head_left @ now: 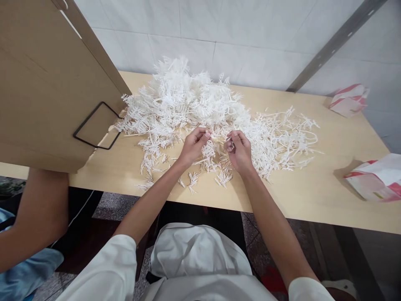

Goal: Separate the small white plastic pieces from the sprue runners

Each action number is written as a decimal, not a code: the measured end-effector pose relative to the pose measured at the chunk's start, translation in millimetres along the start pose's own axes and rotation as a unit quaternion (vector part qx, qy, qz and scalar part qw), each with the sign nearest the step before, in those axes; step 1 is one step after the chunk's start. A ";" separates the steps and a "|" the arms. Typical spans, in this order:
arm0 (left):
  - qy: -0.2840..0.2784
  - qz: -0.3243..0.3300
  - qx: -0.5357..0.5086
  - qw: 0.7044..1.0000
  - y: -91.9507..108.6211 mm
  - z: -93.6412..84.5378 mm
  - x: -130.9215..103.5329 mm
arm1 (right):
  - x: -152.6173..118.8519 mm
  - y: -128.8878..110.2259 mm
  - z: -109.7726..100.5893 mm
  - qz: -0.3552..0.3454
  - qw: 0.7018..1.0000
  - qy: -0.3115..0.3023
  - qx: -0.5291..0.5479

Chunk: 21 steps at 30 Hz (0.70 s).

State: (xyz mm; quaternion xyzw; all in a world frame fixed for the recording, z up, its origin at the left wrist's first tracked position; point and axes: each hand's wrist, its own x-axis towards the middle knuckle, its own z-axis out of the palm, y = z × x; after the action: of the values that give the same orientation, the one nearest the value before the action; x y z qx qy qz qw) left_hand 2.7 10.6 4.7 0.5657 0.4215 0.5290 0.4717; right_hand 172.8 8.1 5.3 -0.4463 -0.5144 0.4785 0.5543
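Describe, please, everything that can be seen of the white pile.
The white pile is a loose, tangled heap of thin, branching, plastic-looking pieces. It spreads across the pale table, taller toward the tiled wall, flatter at right, with stray bits in front. The left hand and right hand are at its front, seemingly pinching small pieces.

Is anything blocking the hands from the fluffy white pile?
Nothing visible is. The left hand and right hand are right at the white pile's near side; the cardboard stands off to the left, not between.
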 end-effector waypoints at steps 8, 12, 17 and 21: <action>0.047 -0.014 -0.039 0.998 1.9 -2.8 0.7 | -1.7 -4.1 -7.0 -0.207 0.937 0.124 -0.252; -0.010 -0.014 -0.060 0.998 4.3 -1.1 -1.3 | -5.7 -1.1 2.8 -0.154 0.958 -0.011 -0.241; -0.066 0.012 -0.061 0.996 7.8 -4.6 -3.9 | -4.8 4.4 6.7 -0.033 0.987 -0.012 -0.156; -0.063 0.020 -0.010 0.998 4.7 -2.8 -3.6 | -2.3 2.9 3.1 -0.054 0.992 0.035 -0.107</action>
State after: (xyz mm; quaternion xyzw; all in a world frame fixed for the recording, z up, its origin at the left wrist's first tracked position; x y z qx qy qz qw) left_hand -0.5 6.4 8.6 0.6015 0.3745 0.5060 0.4919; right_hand 169.5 6.3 2.3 -0.4912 -0.5660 0.3745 0.5460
